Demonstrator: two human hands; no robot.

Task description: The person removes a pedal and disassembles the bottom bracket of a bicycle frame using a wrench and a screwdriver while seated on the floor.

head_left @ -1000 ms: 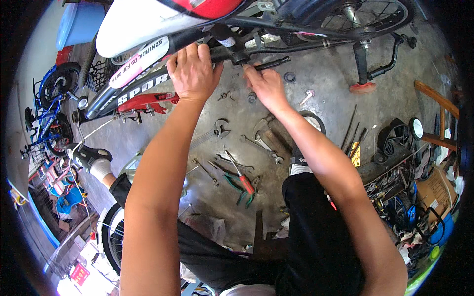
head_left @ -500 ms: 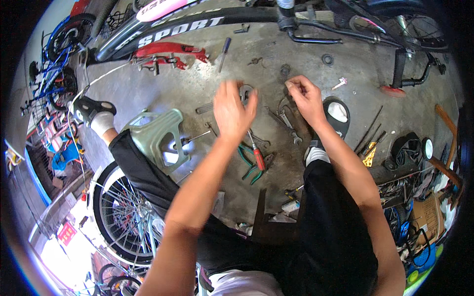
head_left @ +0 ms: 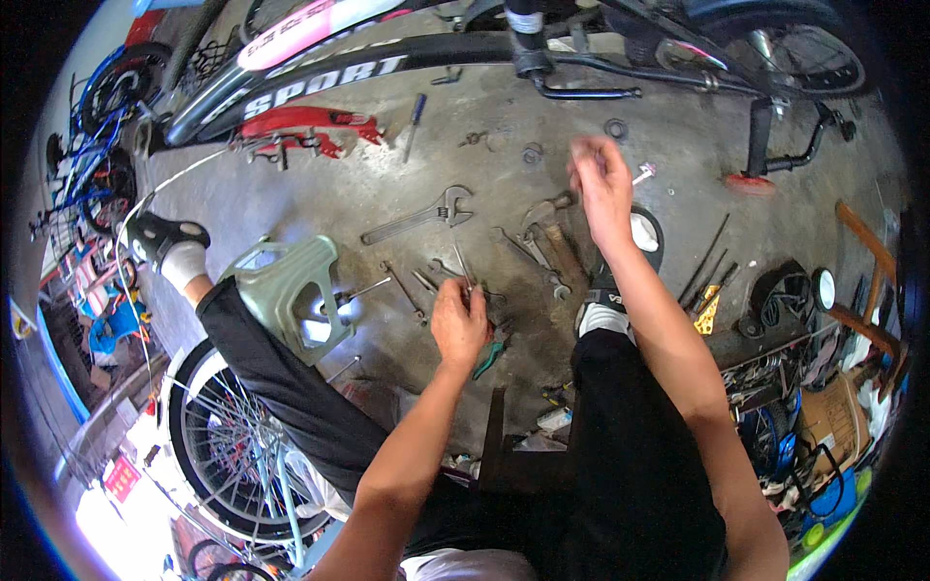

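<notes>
My left hand [head_left: 457, 321] is closed low over the tools on the floor, on a screwdriver whose thin shaft [head_left: 461, 259] sticks out past the fingers; its handle is hidden in the hand. Beneath and beside the hand, green-handled pliers [head_left: 489, 360] show in part. My right hand [head_left: 603, 198] hovers above the floor near my shoe, fingers curled together and blurred at the tips; whatever they hold, if anything, cannot be made out. Between the hands lie a hammer [head_left: 554, 228] and a combination wrench [head_left: 550, 267]. An adjustable wrench [head_left: 417, 215] lies beyond my left hand.
A bicycle frame [head_left: 387, 68] lies across the far side. Red bicycle parts [head_left: 310, 126], a blue-handled screwdriver [head_left: 415, 126] and round rings [head_left: 532, 153] are on the floor. A pale green stool [head_left: 291, 281] and a spoked wheel [head_left: 228, 431] stand left; a cardboard box [head_left: 833, 426] stands right.
My left hand has moved down and nearer, off the adjustable wrench, and closed on the screwdriver. My right hand has shifted slightly right. The whole view has tilted a little.
</notes>
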